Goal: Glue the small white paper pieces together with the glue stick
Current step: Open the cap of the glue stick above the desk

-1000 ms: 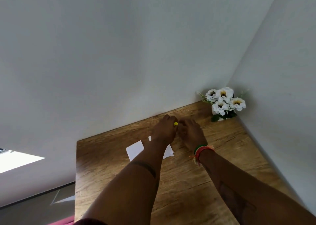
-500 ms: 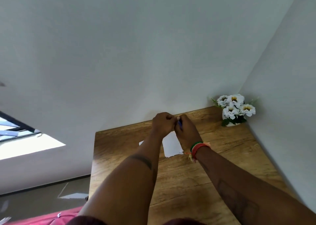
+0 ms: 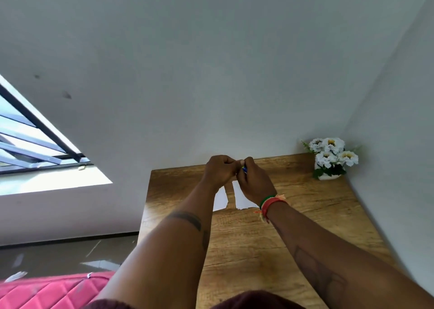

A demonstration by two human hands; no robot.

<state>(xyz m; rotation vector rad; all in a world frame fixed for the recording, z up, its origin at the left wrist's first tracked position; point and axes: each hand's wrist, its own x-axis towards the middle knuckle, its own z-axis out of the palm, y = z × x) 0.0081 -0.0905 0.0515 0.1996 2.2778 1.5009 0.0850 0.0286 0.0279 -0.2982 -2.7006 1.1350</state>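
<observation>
I see left hand [image 3: 219,170] and right hand [image 3: 254,182] both clenched on the glue stick [image 3: 244,169], mid-frame above the tabletop [image 3: 305,214]; paper pieces [image 3: 220,199] flat underneath.

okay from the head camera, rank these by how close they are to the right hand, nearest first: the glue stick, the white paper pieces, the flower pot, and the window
1. Glue stick: between both hands, against the right hand.
2. White paper pieces: on the table beneath the hands.
3. Flower pot: far right table corner.
4. Window: far left, off the table.
</observation>
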